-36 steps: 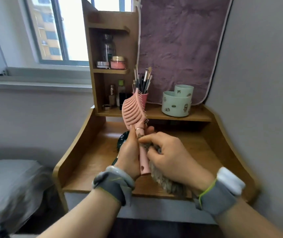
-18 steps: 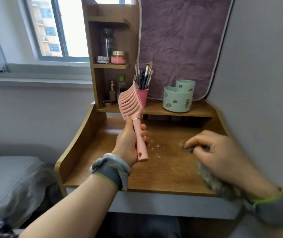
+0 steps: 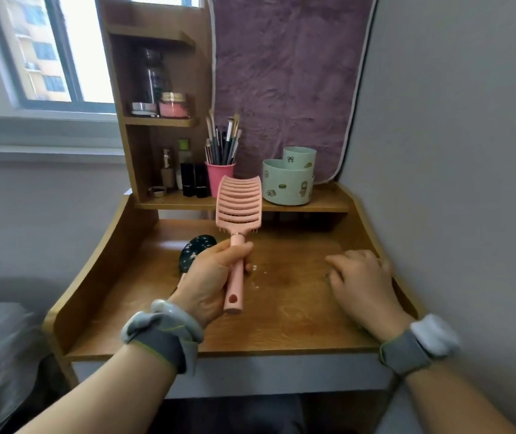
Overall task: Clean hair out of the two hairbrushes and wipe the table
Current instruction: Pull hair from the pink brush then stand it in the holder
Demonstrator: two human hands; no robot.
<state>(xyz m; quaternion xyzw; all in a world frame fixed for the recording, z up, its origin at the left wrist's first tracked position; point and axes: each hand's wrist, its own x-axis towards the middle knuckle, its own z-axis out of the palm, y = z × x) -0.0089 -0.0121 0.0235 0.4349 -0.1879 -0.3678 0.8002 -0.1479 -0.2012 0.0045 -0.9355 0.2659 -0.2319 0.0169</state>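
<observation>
My left hand (image 3: 211, 277) grips the handle of a pink vented hairbrush (image 3: 238, 208) and holds it upright above the wooden table (image 3: 281, 308), its back facing me. A dark hairbrush with white speckles (image 3: 195, 250) lies on the table just behind that hand, partly hidden by it. My right hand (image 3: 361, 281) rests knuckles-up on the table's right side near the wall, fingers curled down. Whatever lies under its palm is hidden. Small white specks (image 3: 254, 268) are scattered on the wood beside the pink handle.
On the raised back shelf stand a pink cup of makeup brushes (image 3: 220, 175) and a mint double holder (image 3: 289, 180). A tall wooden cubby (image 3: 156, 120) with jars and bottles rises at the left. The table has raised side walls; a grey wall runs along the right.
My right hand left the pink brush, swung right with a grey fuzzy wad and now presses on the table by the wall. The brush has turned its back toward me.
</observation>
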